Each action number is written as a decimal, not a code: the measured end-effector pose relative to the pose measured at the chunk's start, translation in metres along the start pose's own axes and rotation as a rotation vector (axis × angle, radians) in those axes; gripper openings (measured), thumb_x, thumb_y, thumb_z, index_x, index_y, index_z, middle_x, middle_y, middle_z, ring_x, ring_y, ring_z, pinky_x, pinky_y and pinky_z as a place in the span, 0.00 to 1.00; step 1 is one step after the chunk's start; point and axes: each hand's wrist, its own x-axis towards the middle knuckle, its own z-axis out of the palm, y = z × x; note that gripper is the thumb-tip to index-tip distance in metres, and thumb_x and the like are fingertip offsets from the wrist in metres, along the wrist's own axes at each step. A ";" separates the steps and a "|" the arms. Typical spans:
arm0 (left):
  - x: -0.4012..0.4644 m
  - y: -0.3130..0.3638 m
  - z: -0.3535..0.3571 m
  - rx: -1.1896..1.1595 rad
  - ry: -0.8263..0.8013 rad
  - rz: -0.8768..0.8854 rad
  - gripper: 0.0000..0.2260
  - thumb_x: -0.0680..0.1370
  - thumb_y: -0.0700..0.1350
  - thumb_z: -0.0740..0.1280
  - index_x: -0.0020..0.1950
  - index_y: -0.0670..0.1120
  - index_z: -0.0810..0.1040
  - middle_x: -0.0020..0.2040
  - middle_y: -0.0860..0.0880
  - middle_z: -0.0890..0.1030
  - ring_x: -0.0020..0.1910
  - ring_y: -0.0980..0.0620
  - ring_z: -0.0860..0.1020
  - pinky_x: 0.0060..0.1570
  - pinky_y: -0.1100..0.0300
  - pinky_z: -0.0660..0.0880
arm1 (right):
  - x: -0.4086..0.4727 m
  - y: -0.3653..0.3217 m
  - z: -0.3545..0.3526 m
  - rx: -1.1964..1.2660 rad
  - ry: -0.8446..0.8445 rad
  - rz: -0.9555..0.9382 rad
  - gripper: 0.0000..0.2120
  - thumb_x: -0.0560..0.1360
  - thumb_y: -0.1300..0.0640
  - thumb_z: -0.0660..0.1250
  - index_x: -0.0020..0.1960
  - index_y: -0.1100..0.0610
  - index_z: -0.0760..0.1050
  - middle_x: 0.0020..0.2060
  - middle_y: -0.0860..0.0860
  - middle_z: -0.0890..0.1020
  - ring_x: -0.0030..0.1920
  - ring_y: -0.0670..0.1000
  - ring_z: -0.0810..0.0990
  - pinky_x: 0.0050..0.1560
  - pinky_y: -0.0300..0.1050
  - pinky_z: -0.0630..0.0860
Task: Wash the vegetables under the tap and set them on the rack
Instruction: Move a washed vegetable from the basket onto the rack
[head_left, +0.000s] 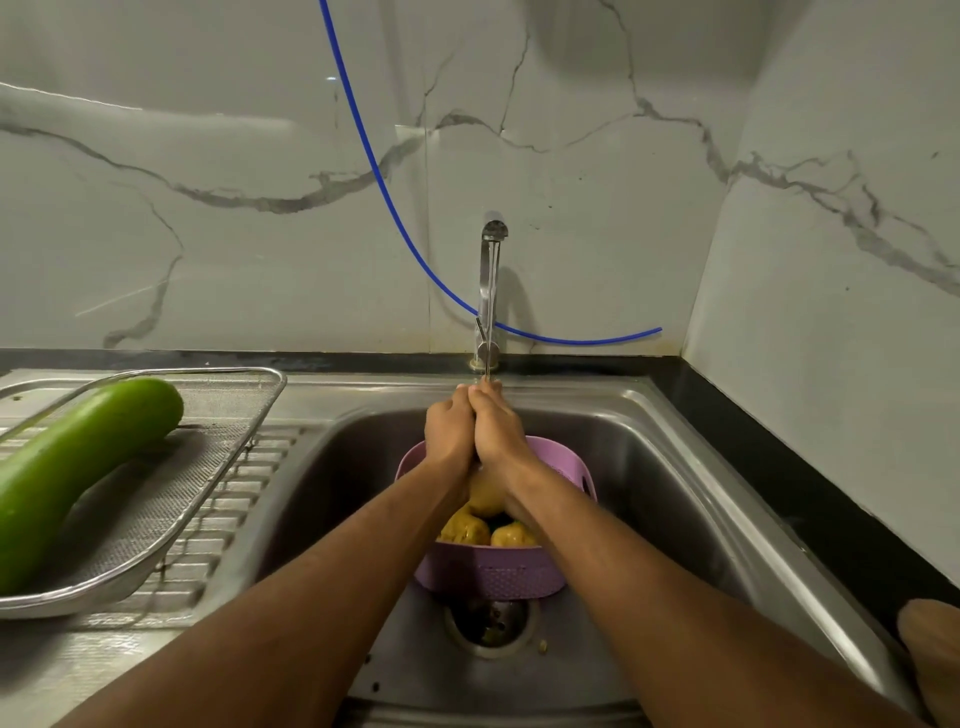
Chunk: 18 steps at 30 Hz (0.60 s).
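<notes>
While 2 hands (475, 431) press together under tap (491, 291), potato (485, 493) clasped between them.

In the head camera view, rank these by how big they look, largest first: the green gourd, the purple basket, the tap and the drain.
1. green gourd, though it lies nearer the camera
2. purple basket
3. tap
4. drain, partly hidden by the basket

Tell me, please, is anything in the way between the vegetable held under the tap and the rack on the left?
Partly. The hands hold a yellowish vegetable over the purple basket. The way to the rack looks open, but the long green gourd fills much of it; bare mesh remains at its right side.
</notes>
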 end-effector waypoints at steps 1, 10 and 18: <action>0.001 0.001 -0.001 -0.012 0.019 -0.010 0.20 0.86 0.50 0.58 0.69 0.35 0.74 0.67 0.36 0.78 0.66 0.36 0.77 0.55 0.49 0.75 | -0.004 -0.001 0.002 0.019 -0.017 0.019 0.25 0.87 0.49 0.53 0.79 0.61 0.63 0.77 0.58 0.68 0.77 0.59 0.67 0.77 0.60 0.63; 0.028 -0.030 0.003 0.119 -0.206 -0.069 0.21 0.84 0.56 0.57 0.68 0.45 0.77 0.58 0.45 0.84 0.60 0.48 0.81 0.65 0.48 0.76 | -0.010 -0.001 -0.016 0.028 0.061 0.179 0.25 0.86 0.45 0.52 0.70 0.63 0.73 0.64 0.63 0.79 0.66 0.63 0.77 0.66 0.57 0.74; 0.016 -0.008 -0.002 -0.054 -0.104 -0.008 0.18 0.87 0.53 0.55 0.69 0.44 0.75 0.59 0.44 0.82 0.57 0.48 0.82 0.46 0.60 0.78 | -0.022 -0.019 0.000 0.071 0.014 0.149 0.23 0.86 0.48 0.55 0.72 0.64 0.71 0.62 0.62 0.78 0.63 0.63 0.77 0.70 0.63 0.71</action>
